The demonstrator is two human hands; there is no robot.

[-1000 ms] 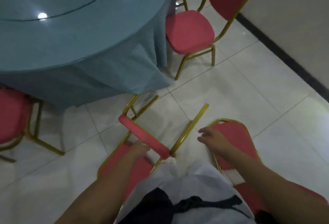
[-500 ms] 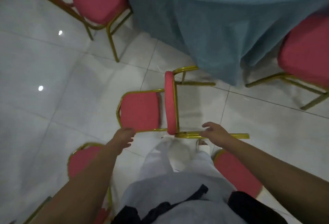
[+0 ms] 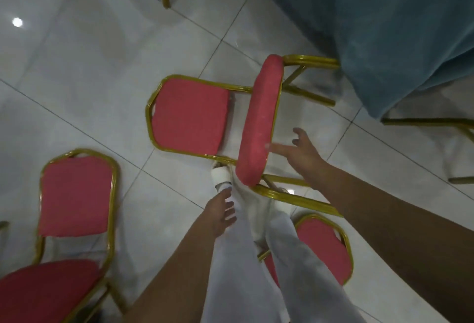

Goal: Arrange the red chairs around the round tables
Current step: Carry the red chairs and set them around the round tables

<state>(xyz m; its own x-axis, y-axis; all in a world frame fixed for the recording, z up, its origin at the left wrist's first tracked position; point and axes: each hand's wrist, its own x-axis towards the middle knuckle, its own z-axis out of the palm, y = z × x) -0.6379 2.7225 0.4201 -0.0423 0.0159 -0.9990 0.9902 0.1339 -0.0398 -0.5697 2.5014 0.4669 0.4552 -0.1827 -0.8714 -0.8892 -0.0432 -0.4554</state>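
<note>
Red chair [image 3: 259, 122] released: right hand [image 3: 305, 153] off leg, spread at seat edge; left hand [image 3: 220, 215] dropped, relaxed.

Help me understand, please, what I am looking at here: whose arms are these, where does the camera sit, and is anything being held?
There is no machine here. A person wears one wide-angle camera on the head, and it looks down at their own arms and white trousers. On the tiled floor, a red chair with a gold frame seems tipped onto its back, legs pointing toward the table draped in blue cloth. The right hand is spread open with a fingertip at the seat's edge, and it grips nothing. The left hand hangs relaxed and empty beside the trousers. Another red chair stands at lower left, and a third chair shows behind the person's legs.
</note>
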